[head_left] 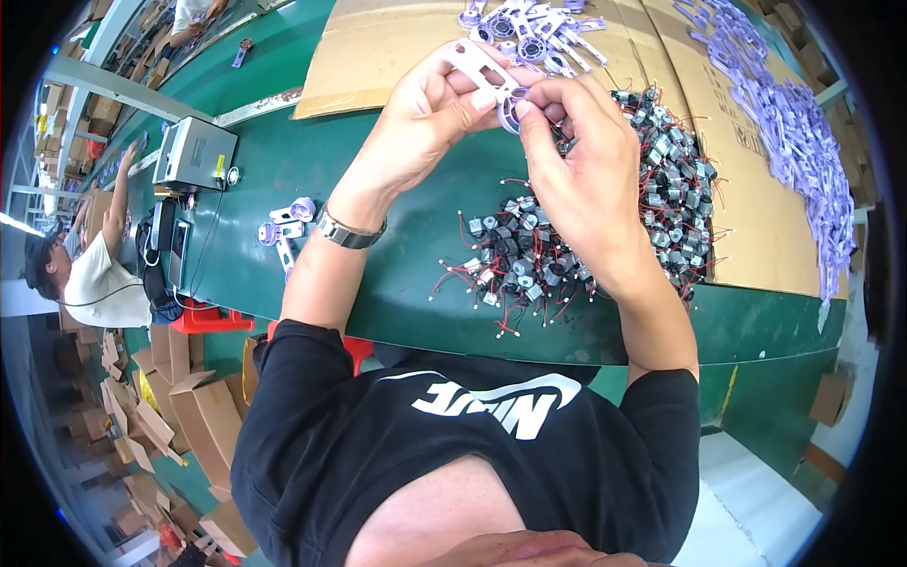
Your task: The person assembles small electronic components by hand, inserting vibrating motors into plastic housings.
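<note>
Over the far part of the green table, both hands meet on a white-and-lilac plastic housing, a long slotted piece with a round ring at its lower end. My left hand is closed around the slotted body, its thumb lying along it. At the ring, my right hand pinches the edge between thumb and fingers; whether a small part is also in that pinch is hidden. Beneath and beside my right hand spreads a heap of small silver-and-black motors with red wires. Behind my hands, several similar lilac housings lie on cardboard.
A long pile of lilac parts covers the cardboard at right. A few housings lie by my left forearm. Farther left stand a grey metal box with a cable and a co-worker. Cartons fill the floor.
</note>
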Available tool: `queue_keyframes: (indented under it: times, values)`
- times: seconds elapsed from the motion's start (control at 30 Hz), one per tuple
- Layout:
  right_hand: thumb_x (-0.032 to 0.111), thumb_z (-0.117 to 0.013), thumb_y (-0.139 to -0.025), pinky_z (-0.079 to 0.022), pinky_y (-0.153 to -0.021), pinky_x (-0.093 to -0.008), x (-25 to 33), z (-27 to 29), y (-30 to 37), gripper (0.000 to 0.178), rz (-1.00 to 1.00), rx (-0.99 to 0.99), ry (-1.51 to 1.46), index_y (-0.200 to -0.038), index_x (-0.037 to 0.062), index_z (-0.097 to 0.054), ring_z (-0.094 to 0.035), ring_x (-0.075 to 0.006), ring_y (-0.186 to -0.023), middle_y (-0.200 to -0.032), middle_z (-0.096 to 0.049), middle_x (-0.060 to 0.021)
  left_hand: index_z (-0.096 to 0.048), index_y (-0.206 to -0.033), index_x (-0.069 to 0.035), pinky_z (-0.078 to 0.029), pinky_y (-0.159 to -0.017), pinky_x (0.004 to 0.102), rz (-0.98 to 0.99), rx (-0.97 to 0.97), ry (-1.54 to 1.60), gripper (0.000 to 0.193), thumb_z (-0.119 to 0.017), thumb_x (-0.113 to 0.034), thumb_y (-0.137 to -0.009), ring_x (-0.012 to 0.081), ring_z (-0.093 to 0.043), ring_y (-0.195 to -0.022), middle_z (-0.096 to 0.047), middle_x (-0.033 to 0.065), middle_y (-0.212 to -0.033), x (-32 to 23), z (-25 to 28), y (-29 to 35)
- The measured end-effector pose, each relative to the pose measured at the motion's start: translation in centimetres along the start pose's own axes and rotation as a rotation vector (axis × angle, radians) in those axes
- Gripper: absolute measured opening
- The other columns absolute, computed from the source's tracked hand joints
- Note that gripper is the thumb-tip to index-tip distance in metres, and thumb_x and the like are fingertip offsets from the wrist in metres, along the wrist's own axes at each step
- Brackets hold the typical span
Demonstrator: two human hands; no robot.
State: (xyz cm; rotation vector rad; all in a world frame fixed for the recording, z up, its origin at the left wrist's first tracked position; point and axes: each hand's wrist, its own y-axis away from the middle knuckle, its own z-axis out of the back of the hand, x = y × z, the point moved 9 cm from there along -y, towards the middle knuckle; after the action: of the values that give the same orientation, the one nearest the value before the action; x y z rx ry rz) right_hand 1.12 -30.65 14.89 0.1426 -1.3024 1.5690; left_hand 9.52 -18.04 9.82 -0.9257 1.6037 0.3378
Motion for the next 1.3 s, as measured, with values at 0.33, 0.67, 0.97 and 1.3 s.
queue_keyframes:
  times: [0.33, 0.67, 0.97, 1.3]
  values:
    - [0.002, -0.070, -0.089, -0.054, -0.078, -0.0443, 0.2, 0.0, 0.2, 0.007, 0.001, 0.002, -0.008, -0.094, -0.0010, -0.067, -0.067, -0.0349, -0.087, -0.095, -0.068, -0.0146, -0.053, -0.138, -0.005, -0.056, -0.102, 0.0351, 0.029, 0.026, 0.045, 0.038, -0.065, -0.007, -0.103, 0.0165, -0.067, -0.116, -0.069, 0.0068, -0.123, 0.5, -0.1, 0.2]
    - [-0.001, -0.070, -0.090, -0.055, -0.078, -0.0386, -0.3, 0.6, -0.4, 0.023, -0.012, 0.047, -0.122, -0.113, 0.0006, -0.073, -0.070, -0.0296, -0.087, -0.097, -0.069, -0.0150, -0.055, -0.136, -0.006, -0.056, -0.104, 0.0369, -0.003, -0.066, -0.040, 0.036, -0.066, -0.008, -0.102, 0.0160, -0.062, -0.121, -0.058, 0.0045, -0.131, -0.1, 0.9, 0.3]
    - [-0.008, -0.067, -0.087, -0.058, -0.085, -0.0364, -0.6, -0.7, -0.4, 0.030, 0.019, 0.110, -0.201, -0.116, -0.0002, -0.068, -0.072, -0.0266, -0.098, -0.106, -0.070, -0.0145, -0.057, -0.131, -0.003, -0.058, -0.102, 0.0360, -0.017, -0.130, -0.111, 0.031, -0.065, -0.001, -0.101, 0.0162, -0.065, -0.117, -0.061, 0.0061, -0.129, -0.1, 0.8, 0.3]
    - [-0.006, -0.077, -0.084, -0.060, -0.096, -0.0372, -2.3, -0.1, -0.7, 0.054, -0.170, 0.000, -0.276, -0.134, 0.0039, -0.059, -0.072, -0.0250, -0.112, -0.120, -0.072, -0.0155, -0.057, -0.127, -0.001, -0.060, -0.101, 0.0384, -0.105, -0.201, -0.198, 0.029, -0.066, 0.003, -0.099, 0.0186, -0.069, -0.110, -0.068, 0.0086, -0.119, -1.8, 1.9, 0.4]
